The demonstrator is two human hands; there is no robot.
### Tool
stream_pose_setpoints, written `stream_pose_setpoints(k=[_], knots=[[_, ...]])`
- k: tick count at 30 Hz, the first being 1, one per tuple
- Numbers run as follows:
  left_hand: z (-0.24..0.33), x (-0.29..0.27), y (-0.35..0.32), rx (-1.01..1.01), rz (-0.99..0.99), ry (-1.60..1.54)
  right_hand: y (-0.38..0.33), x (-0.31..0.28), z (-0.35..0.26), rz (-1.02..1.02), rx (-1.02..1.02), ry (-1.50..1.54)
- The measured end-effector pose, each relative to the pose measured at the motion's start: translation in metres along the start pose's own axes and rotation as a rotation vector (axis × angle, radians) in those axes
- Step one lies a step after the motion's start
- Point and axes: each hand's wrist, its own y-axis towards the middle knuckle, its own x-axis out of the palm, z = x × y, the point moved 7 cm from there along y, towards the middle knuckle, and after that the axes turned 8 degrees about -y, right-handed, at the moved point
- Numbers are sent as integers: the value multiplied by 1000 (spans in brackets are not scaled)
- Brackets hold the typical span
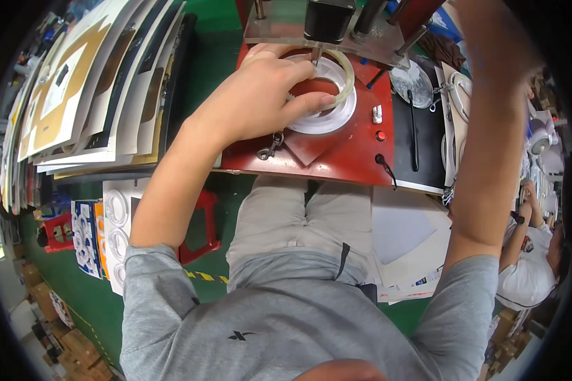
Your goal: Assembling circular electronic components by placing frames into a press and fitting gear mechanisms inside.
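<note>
My left hand [267, 95] lies over the left side of a pale translucent ring [348, 79], its fingers bent and its thumb against the ring's near edge. Beneath the ring is a white round dish-like base [327, 124] on a red machine plate [362, 152]. A thin metal tip [316, 56] comes down from the black head [329, 22] of the machine, close to my index finger. My right arm reaches up at the right; the right hand [498, 38] is smeared at the top edge, its fingers not visible.
Stacked flat boards and sheets [76, 89] stand at the left. A red button [380, 135], a white switch [377, 114] and a black cable [384, 164] are on the plate's right. Beyond lie a black stick [414, 133] and a clear round disc [411, 79]. Another person [530, 267] sits at far right.
</note>
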Motion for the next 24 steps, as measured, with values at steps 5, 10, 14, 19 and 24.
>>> stream_pose_setpoints(k=[5, 10, 14, 19, 24], knots=[[13, 11, -10, 195, 113, -131, -3, -22, -250, -10, -128, -223], [9, -8, -50, 248, 322, -200, -64, 8, -403, -35, -159, -189], [-3, -19, -81, 181, 547, -259, -137, -14, -386, -264, 116, -359], [-55, 9, -116, -179, 707, -629, -216, -5, -357, -820, 254, -752], [-24, -5, -96, 4, 675, -440, -214, 1, -362, -859, 221, -801]])
